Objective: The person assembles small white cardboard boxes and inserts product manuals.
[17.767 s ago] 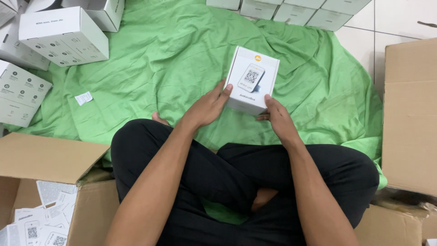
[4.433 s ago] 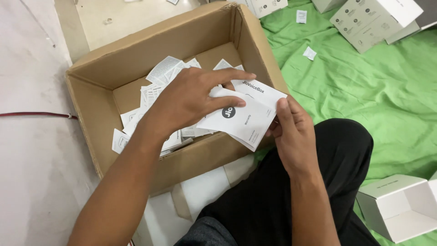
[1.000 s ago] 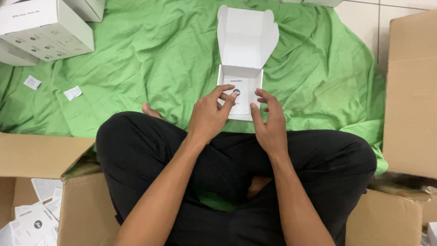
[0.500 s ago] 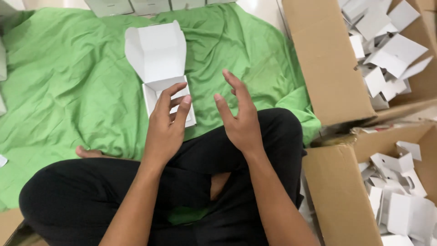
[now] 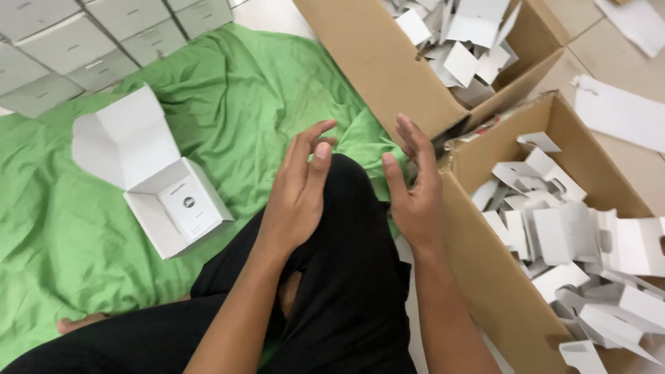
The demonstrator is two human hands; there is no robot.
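Note:
Both of my hands hover empty above my right knee, fingers spread. My left hand (image 5: 298,190) is over my black trouser leg, well to the right of a small white box (image 5: 161,187) that lies with its lid flipped back on the green cloth (image 5: 235,90). A white leaflet (image 5: 188,208) with a dark round mark lies inside that box. My right hand (image 5: 414,190) is at the near corner of a brown cardboard carton (image 5: 485,270) filled with several folded white card inserts (image 5: 568,235).
A second cardboard carton (image 5: 388,62) of white card inserts stands behind the first. Several closed grey-white boxes (image 5: 62,62) are stacked at the top left edge of the cloth. A white sheet (image 5: 620,111) lies on the tiled floor at the right.
The view has swung right toward the cartons. My left hand has come off the small white box and both hands have shifted right, away from it.

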